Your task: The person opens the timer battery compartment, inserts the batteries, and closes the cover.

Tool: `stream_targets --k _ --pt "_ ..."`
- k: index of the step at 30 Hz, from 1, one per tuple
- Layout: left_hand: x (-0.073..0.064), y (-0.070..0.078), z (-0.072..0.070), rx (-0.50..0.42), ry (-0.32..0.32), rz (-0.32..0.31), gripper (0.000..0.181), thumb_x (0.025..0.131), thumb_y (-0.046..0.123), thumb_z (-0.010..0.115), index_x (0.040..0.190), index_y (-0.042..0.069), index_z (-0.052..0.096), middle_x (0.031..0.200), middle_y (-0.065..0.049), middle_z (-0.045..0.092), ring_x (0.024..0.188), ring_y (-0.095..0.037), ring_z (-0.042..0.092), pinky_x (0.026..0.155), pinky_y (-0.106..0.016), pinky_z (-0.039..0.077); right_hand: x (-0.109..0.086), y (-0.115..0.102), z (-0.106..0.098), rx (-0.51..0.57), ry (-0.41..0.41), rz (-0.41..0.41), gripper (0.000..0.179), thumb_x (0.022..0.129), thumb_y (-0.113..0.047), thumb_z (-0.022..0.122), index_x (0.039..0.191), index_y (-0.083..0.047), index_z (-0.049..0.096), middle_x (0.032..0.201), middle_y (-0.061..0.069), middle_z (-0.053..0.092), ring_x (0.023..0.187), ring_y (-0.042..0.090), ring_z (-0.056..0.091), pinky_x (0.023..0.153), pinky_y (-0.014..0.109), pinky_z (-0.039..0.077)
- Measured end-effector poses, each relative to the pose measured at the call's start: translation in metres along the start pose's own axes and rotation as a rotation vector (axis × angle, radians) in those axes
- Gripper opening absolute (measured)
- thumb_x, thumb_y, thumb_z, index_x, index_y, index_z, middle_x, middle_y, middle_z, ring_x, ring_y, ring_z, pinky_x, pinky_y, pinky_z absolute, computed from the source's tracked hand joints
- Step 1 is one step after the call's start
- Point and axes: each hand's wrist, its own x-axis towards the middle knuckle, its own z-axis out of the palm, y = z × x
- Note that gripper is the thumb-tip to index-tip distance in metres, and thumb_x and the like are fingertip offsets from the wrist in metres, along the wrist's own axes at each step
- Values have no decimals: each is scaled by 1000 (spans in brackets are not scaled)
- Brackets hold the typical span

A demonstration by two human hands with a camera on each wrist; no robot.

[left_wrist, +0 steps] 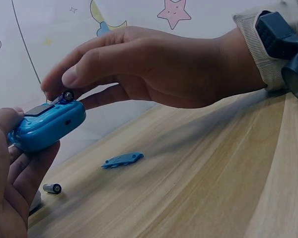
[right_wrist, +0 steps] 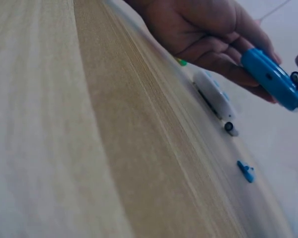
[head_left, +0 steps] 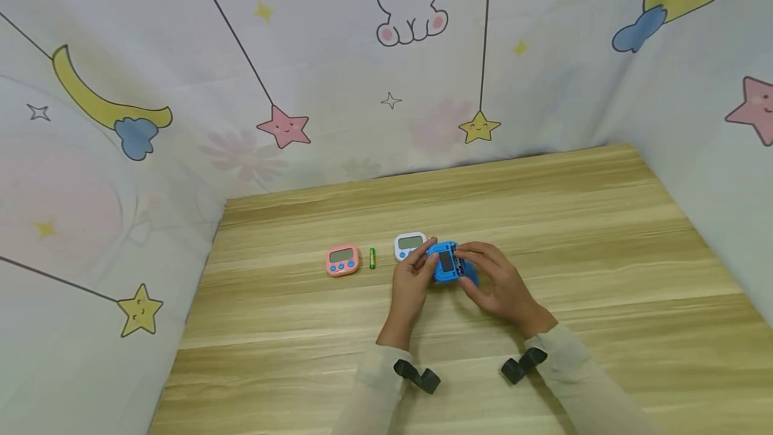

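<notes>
Three timers were in view at the wood-grain table (head_left: pixel 272 354): blue timer (head_left: pixel 445 263), white timer (head_left: pixel 409 243), pink timer (head_left: pixel 342 260). Blue one was held off the surface in the left hand (head_left: pixel 413 280), thumb on top, fingers underneath, roughly midway between the table's left and right edges. Its dark-patched side was turned up; one battery (left_wrist: pixel 68 95) was seen at the slot there, end standing proud of the casing. Right hand (head_left: pixel 500 282) was held at that battery, thumb and fingers bent about it; whether it was pinched could not be told. Blue cover (left_wrist: pixel 122 160) was lying on the table, apart from the timer. Loose battery (left_wrist: pixel 52 188) was seen just beside the white timer, which was partly hidden by the left hand. Pink timer was placed nearest the back left corner, screen up. Green battery (head_left: pixel 372 258) was lying between pink and white timers.
</notes>
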Motion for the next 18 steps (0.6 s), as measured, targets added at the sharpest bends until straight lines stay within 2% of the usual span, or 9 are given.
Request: stream_targets --k 3,7,15,18 --pt "0 -1 1 -9 6 2 40 98 16 60 133 -4 57 119 -18 66 109 -45 60 74 -20 53 -3 1 -1 2 2 61 48 95 -30 59 131 2 56 128 15 57 118 30 53 106 30 36" --pt "0 -3 1 -4 20 9 39 97 16 62 131 -3 59 117 -17 67 110 -45 59 75 -20 53 -5 1 -1 24 -12 139 53 95 -31 58 137 1 51 133 13 55 123 30 50 109 33 33" --pt "-1 0 0 4 15 0 39 98 17 61 132 -3 58 119 -17 66 112 -42 59 78 -19 52 -6 1 -2 64 -77 247 58 90 -16 65 143 -5 46 138 8 53 128 27 47 110 32 31" --pt "-1 2 1 17 22 -13 38 98 17 61 132 -2 59 118 -16 67 112 -40 60 77 -19 51 -6 0 -3 74 -85 261 58 88 -12 67 142 -6 47 138 8 53 128 27 47 110 32 32"
